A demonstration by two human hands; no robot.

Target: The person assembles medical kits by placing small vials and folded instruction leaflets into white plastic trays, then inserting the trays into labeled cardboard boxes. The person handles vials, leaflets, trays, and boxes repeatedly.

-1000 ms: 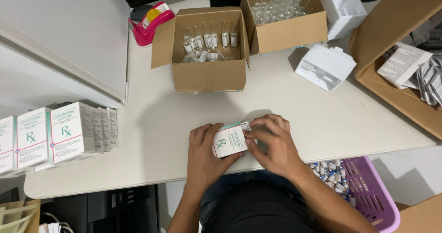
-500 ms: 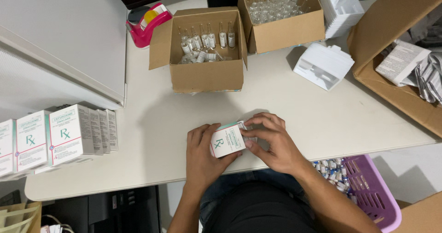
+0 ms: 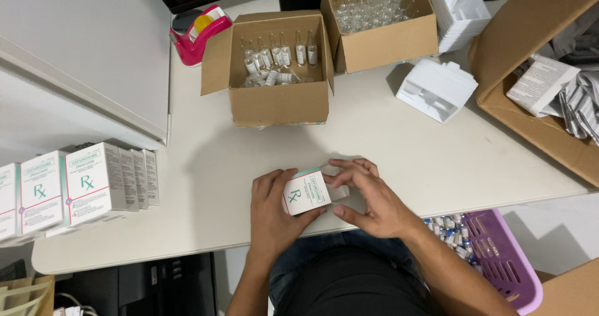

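Holding: you have a small white carton between both hands, near the front edge of the tabletop, just about where it was a moment ago.
Left hand: fingers wrapped round the carton's left side and clamped on it, thumb underneath; grip unchanged from the earlier frames.
Right hand: fingers curled at the carton's right end, tips on the open flap, thumb at its lower corner. It has shifted only slightly.
Carton: tilted, printed face up, a touch more toward you than half a second ago.
Back edge, middle: open cardboard box with glass ampoules standing and lying inside; unmoved.
Back edge, right of that: second cardboard box full of clear vials.
Right of the boxes: white plastic trays, one on the tabletop, a stack behind it.
Right edge: large cardboard box holding folded paper leaflets.
Left edge: row of finished white cartons standing side by side.
Back left corner: pink tape dispenser.
Below the front right corner: purple basket with small vials.
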